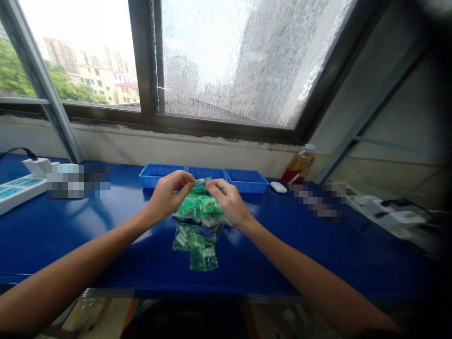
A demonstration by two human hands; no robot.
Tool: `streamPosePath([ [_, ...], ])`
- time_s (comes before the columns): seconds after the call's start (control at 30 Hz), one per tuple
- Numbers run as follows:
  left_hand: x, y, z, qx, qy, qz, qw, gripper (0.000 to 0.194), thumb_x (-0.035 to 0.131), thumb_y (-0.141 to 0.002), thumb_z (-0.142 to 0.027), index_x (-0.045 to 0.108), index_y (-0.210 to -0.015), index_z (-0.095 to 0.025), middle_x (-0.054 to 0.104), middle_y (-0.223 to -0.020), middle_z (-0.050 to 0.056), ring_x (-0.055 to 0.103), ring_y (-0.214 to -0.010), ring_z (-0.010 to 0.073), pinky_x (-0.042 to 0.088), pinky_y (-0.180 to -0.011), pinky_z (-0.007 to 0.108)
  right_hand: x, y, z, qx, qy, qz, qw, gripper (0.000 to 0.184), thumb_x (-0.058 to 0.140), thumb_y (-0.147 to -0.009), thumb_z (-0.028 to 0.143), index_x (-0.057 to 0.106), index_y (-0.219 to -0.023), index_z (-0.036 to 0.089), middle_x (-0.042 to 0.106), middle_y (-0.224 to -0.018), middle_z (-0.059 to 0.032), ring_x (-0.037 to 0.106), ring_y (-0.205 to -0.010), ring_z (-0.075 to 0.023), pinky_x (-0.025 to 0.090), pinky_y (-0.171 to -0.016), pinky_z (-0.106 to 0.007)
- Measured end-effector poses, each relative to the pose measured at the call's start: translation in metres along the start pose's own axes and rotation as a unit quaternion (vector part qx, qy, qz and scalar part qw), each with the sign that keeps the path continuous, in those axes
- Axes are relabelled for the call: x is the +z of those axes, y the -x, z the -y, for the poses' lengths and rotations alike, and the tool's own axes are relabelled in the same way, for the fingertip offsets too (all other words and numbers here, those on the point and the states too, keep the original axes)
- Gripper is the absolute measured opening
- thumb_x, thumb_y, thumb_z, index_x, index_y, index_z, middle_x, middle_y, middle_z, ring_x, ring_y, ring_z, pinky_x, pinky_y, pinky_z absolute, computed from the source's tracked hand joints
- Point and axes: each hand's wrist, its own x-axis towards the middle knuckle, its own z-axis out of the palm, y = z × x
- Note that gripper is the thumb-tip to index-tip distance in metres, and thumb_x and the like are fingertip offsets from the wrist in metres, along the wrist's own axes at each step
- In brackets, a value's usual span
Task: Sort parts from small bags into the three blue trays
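Between my two hands is a small green plastic bag (202, 181), stretched level above the table. My left hand (173, 190) pinches its left end with thumb and forefinger. At the other end, the fingertips of my right hand (226, 197) are closed on it. What the bag contains is too small to make out. Under my hands lies a pile of green-tinted clear bags (199, 207) with small parts inside. Nearer to me, more of these bags (204, 253) lie flat, overlapping, with pale pieces showing through the plastic.
Three blue trays (246, 177) stand in a row behind my hands, along the wall. To their right are a white case (278, 187) and a drink bottle (300, 165). A white power strip (23, 190) lies at the left of the blue table (116, 245). A window is behind.
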Motion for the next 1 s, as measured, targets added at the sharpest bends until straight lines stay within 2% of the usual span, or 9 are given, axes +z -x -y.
streamPosePath([
  [0.1,0.002,0.004,-0.001,0.125,-0.088,0.028,0.988,0.011,0.049,-0.083,-0.018,0.060,-0.084,-0.017,0.058,-0.087,0.005,0.056,-0.081,0.0128,0.045,-0.074,0.027,0.000,-0.002,0.001,0.069,-0.101,0.032,0.992,0.038,0.042,-0.085,0.047,0.059,-0.072,0.015,0.057,-0.064,-0.0020,0.052,-0.062,-0.0133,0.042,-0.060,-0.027],
  [0.17,0.004,0.005,-0.001,0.125,-0.077,0.059,0.987,0.012,0.050,-0.083,-0.018,0.061,-0.088,-0.017,0.058,-0.094,0.007,0.055,-0.088,0.0145,0.044,-0.080,0.029,0.000,-0.002,-0.001,0.052,-0.079,0.006,0.995,0.029,0.048,-0.083,0.041,0.061,-0.076,0.015,0.055,-0.062,-0.0003,0.049,-0.056,-0.0117,0.040,-0.055,-0.025],
  [0.3,0.003,0.002,-0.002,-0.076,0.093,0.104,0.987,0.024,0.052,-0.083,-0.036,0.058,-0.093,-0.015,0.060,-0.093,0.007,0.056,-0.088,0.0168,0.045,-0.078,0.030,-0.003,-0.001,-0.010,-0.117,0.101,-0.032,0.987,0.021,0.049,-0.084,0.028,0.066,-0.093,0.018,0.057,-0.072,-0.0025,0.051,-0.064,-0.0131,0.042,-0.061,-0.027],
  [0.4,0.002,-0.002,-0.002,-0.254,0.287,0.129,0.914,0.043,0.039,-0.086,-0.051,0.056,-0.080,-0.012,0.061,-0.080,0.007,0.058,-0.075,0.0148,0.045,-0.070,0.028,-0.004,0.001,-0.016,-0.216,0.170,-0.019,0.961,0.026,0.044,-0.086,0.020,0.066,-0.101,0.021,0.055,-0.082,-0.0047,0.053,-0.071,-0.0134,0.044,-0.067,-0.028],
  [0.5,0.003,-0.002,-0.003,-0.315,0.336,0.135,0.877,0.036,0.053,-0.080,-0.047,0.053,-0.073,-0.012,0.055,-0.066,0.002,0.053,-0.058,0.0092,0.042,-0.057,0.021,-0.002,0.003,-0.016,-0.253,0.174,0.004,0.952,0.034,0.040,-0.084,0.011,0.063,-0.107,0.020,0.053,-0.091,-0.0066,0.053,-0.080,-0.0146,0.046,-0.072,-0.030],
  [0.67,0.007,0.003,-0.005,-0.243,0.199,0.050,0.948,0.021,0.058,-0.079,-0.035,0.048,-0.082,-0.017,0.047,-0.062,-0.004,0.046,-0.051,0.0069,0.035,-0.043,0.017,-0.002,0.003,-0.008,-0.169,0.141,-0.013,0.975,0.034,0.044,-0.074,0.006,0.067,-0.097,0.017,0.054,-0.088,-0.0069,0.052,-0.085,-0.0169,0.044,-0.077,-0.032],
  [0.77,0.008,0.007,-0.005,-0.110,0.045,0.024,0.993,0.013,0.054,-0.081,-0.029,0.051,-0.083,-0.017,0.051,-0.072,-0.001,0.048,-0.057,0.0079,0.037,-0.044,0.017,-0.004,-0.001,-0.003,-0.048,0.082,-0.010,0.995,0.021,0.049,-0.080,0.023,0.068,-0.078,0.015,0.056,-0.074,-0.0040,0.052,-0.072,-0.0149,0.042,-0.068,-0.029],
  [0.9,0.008,0.010,-0.005,0.062,-0.071,0.059,0.994,0.011,0.046,-0.085,-0.019,0.057,-0.088,-0.018,0.053,-0.093,0.004,0.053,-0.078,0.0112,0.046,-0.060,0.020,-0.005,-0.005,-0.003,0.069,-0.026,0.017,0.997,0.039,0.043,-0.084,0.042,0.058,-0.059,0.014,0.051,-0.056,-0.0002,0.045,-0.054,-0.0110,0.036,-0.053,-0.025],
  [1.0,0.006,0.009,-0.006,0.037,-0.026,0.077,0.996,0.014,0.049,-0.083,-0.020,0.057,-0.094,-0.019,0.052,-0.102,0.006,0.053,-0.091,0.0147,0.048,-0.067,0.023,-0.004,-0.004,-0.005,0.055,-0.019,-0.006,0.998,0.029,0.048,-0.081,0.038,0.058,-0.068,0.015,0.049,-0.055,0.0020,0.041,-0.049,-0.0094,0.031,-0.046,-0.023],
])
